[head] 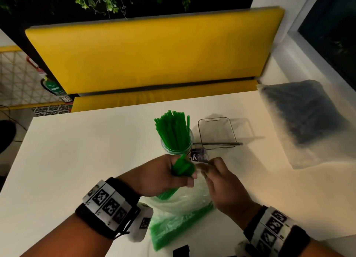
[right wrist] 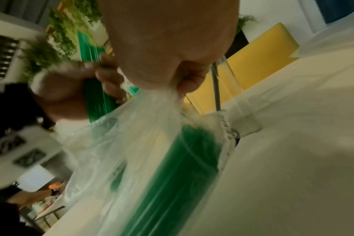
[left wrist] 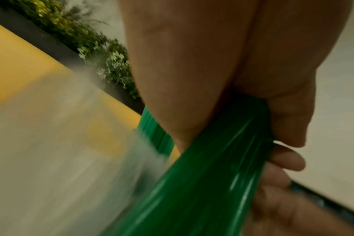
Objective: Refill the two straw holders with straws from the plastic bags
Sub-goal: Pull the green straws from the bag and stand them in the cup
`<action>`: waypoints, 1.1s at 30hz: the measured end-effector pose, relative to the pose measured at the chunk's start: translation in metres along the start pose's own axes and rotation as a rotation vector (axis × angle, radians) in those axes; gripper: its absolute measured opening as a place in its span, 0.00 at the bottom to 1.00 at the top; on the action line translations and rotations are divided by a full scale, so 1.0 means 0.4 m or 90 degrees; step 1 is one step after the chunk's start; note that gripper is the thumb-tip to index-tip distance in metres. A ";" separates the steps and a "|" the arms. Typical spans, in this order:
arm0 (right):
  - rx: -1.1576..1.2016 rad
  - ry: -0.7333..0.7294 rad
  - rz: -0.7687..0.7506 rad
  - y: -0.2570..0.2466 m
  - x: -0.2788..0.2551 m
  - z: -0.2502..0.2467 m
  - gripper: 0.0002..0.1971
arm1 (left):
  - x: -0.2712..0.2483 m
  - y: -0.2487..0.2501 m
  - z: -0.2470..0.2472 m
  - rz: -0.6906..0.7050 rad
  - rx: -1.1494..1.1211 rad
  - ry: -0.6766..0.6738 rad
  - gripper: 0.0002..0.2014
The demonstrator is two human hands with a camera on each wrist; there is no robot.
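Behind the white table [head: 77,150] a yellow padded bench [head: 150,56] is seen, with green foliage [head: 100,0] hanging above it against a dark wall. Near the middle of the table a round clear straw holder [head: 178,148] stands upright and is packed with green straws [head: 172,129] whose tops fan out above its rim. Just beside it on the right, a rectangular clear straw holder [head: 216,132] is placed, with a single dark straw [head: 221,144] laid across its near edge. At the far right of the table a large plastic bag of dark straws [head: 300,112] is lying, well apart from the hands.

At the near edge a clear plastic bag of green straws [head: 179,216] is held partly raised off the table. A bundle of green straws [left wrist: 202,175] is gripped in the left hand [head: 163,175], whose fingers [left wrist: 287,161] are curled round it; the lower part of the bundle is still inside the mouth of the bag, and its upper end reaches close to the base of the round holder. The gathered rim of the bag is pinched by the right hand [head: 223,183] between thumb and fingertips [right wrist: 189,83], so that the film is drawn taut. The two hands are held close together over the bag's opening. Marker-printed wristbands [head: 107,202] are worn on both wrists.
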State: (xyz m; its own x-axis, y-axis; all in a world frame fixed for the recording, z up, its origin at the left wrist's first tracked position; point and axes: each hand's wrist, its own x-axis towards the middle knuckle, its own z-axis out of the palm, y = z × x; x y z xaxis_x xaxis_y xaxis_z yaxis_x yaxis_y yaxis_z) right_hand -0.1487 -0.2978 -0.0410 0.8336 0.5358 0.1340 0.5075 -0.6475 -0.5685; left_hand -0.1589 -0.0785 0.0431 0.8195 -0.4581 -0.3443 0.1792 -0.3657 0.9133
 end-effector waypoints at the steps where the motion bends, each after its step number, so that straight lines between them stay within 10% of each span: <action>1: -0.036 -0.034 0.014 -0.002 0.003 0.004 0.20 | -0.012 0.025 -0.013 0.040 -0.024 0.026 0.06; 7: -0.243 -0.092 0.012 -0.048 0.062 0.030 0.27 | -0.048 0.191 -0.124 0.359 -0.278 0.450 0.07; 14: -0.287 -0.084 0.020 -0.081 0.166 0.061 0.09 | 0.092 0.123 -0.123 0.245 -0.235 0.594 0.10; 18: -0.262 -0.137 0.046 -0.085 0.175 0.062 0.16 | 0.153 0.091 -0.129 0.220 -0.289 0.677 0.03; 27: -0.231 -0.173 0.045 -0.088 0.188 0.044 0.20 | 0.210 0.103 -0.187 0.232 -0.314 0.756 0.06; 33: -0.230 -0.142 0.063 -0.090 0.189 0.057 0.12 | 0.175 0.055 -0.138 0.121 -0.083 0.634 0.05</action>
State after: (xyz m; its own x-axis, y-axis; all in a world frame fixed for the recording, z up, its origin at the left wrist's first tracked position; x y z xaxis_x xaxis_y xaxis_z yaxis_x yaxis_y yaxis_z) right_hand -0.1088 -0.2215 -0.0289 0.8346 0.5401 -0.1083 0.5044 -0.8283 -0.2438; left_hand -0.0674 -0.0738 0.0510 0.9104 0.4035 0.0913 0.0086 -0.2391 0.9710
